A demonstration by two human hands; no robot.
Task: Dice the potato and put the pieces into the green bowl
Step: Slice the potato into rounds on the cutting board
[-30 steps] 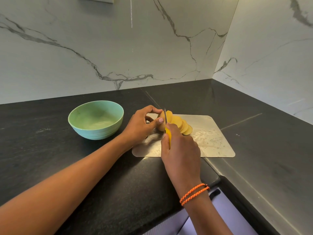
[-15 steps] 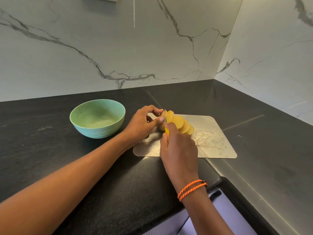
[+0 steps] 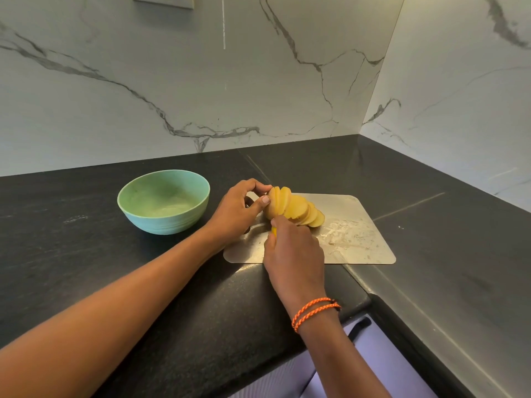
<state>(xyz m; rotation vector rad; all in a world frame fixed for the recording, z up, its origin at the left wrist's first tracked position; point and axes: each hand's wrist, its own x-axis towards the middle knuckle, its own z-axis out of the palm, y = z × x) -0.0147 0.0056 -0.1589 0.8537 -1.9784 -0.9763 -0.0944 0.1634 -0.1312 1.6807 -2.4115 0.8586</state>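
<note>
On the black counter (image 3: 86, 254), knife blade now sunk from sight, left hand (image 3: 238, 209) pinching potato (image 3: 290, 206)

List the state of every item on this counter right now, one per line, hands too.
Potato: mostly cut into round slices, fanned on the board, not yet diced.
Green bowl: upright, no potato pieces inside.
Cutting board: flat on the counter, smeared with residue.
Knife handle: yellow, mostly hidden in the right hand; blade not visible.
Left hand: grip on the uncut potato end.
Right hand: curled round the knife handle.
</note>
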